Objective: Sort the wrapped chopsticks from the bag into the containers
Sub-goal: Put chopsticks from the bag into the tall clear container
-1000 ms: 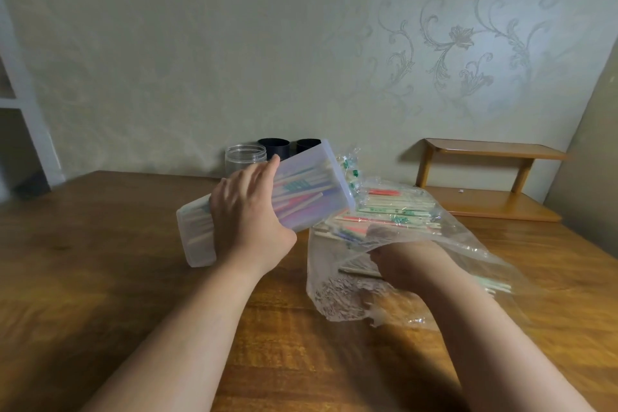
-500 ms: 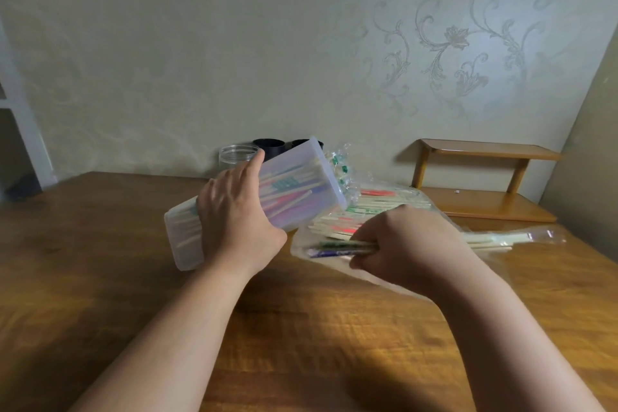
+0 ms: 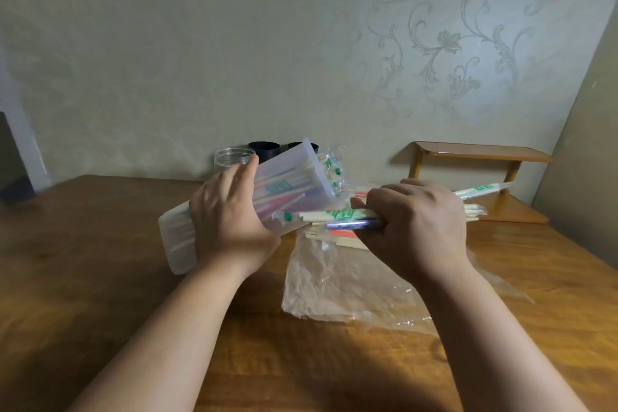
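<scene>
The left hand (image 3: 230, 217) is gripping a tilted box (image 3: 287, 177) full of chopsticks. The right hand (image 3: 414, 221) is squeezing a bunch of chopsticks (image 3: 334, 217) above the bag (image 3: 334, 284).

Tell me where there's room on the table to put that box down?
Bare table lies left of the frosted box, out to the left edge, and along the near edge below the plastic bag. Crowded: the bag and chopsticks on the right, the clear jar and black cups at the back.
</scene>
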Demonstrator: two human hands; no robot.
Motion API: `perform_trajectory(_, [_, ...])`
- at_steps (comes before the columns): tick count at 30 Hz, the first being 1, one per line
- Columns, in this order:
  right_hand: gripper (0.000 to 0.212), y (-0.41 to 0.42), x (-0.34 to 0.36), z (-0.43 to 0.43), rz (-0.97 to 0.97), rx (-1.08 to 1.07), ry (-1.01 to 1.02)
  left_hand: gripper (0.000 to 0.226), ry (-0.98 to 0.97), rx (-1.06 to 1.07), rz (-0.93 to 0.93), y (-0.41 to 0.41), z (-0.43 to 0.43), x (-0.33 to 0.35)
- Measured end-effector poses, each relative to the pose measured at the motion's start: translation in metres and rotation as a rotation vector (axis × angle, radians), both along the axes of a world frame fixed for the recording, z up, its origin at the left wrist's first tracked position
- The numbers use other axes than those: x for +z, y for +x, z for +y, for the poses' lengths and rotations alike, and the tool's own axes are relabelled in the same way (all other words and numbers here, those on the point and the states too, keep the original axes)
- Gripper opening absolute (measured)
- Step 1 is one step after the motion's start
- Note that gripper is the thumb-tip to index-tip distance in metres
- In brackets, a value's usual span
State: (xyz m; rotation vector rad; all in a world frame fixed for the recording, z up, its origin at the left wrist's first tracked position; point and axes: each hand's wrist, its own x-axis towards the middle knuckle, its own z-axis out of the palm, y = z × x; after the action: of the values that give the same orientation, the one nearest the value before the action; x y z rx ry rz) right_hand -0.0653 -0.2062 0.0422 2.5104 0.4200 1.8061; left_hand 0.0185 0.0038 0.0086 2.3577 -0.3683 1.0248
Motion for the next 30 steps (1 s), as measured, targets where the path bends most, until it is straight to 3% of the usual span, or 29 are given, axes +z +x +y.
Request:
perform_trajectory(7, [0.048, 0.002, -0.005, -0.013, -0.385, -0.043, 0.211, 0.108, 0.072, -0.067, 0.042, -0.003, 0.002, 0.001])
perform_trajectory(15, [0.038, 0.012, -0.018, -0.003, -0.269, 0.311, 0.507, 0.098, 0.118, -0.134, 0.015, -0.001, 0.003, -0.001])
perform_trajectory(21, [0.023, 0.013, -0.016, -0.003, -0.248, 0.421, 0.718, 0.095, 0.141, -0.165, 0.033, -0.002, 0.001, 0.000])
perform_trajectory(30, [0.051, 0.014, -0.016, 0.003, -0.324, 0.396, 0.744, 0.098, 0.194, -0.178, 0.054, -0.004, 0.000, -0.002])
